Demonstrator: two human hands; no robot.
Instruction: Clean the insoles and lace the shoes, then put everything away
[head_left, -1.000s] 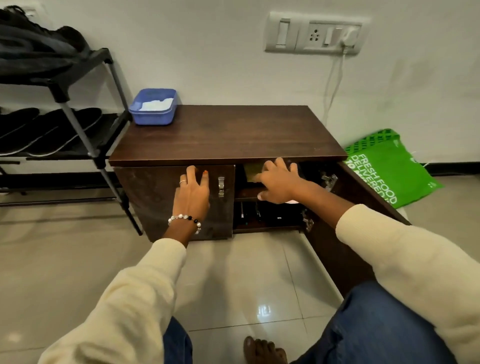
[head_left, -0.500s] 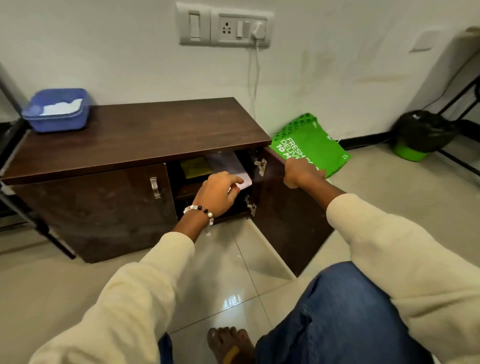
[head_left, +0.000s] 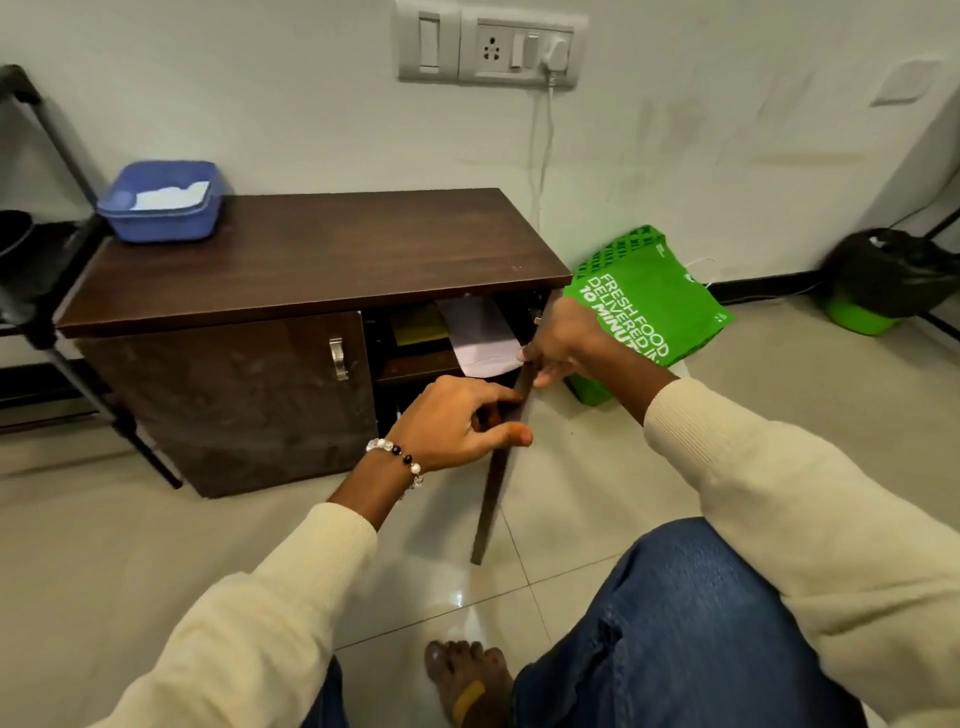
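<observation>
A dark wooden cabinet (head_left: 311, 254) stands against the wall. Its left door (head_left: 234, 400) is closed, and its right door (head_left: 498, 483) is swung out so I see it edge-on. My left hand (head_left: 452, 423) pinches the door's edge about halfway up, thumb on the near side. My right hand (head_left: 563, 340) holds the same door at its top corner. Inside, a white sheet-like item (head_left: 480, 335) juts over the shelf edge beside a yellow-green flat thing (head_left: 418, 325). No shoes or insoles show in the cabinet opening.
A blue tub (head_left: 161, 208) with something white in it sits on the cabinet top. A metal shoe rack (head_left: 47, 291) stands at the left. A green bag (head_left: 649, 306) leans by the wall, with a black and green bin (head_left: 883, 280) beyond. My bare foot (head_left: 467, 680) rests on the tiles.
My left hand left the white item on the shelf and took the door's edge. The right door has swung partway inward with my right hand on it.
</observation>
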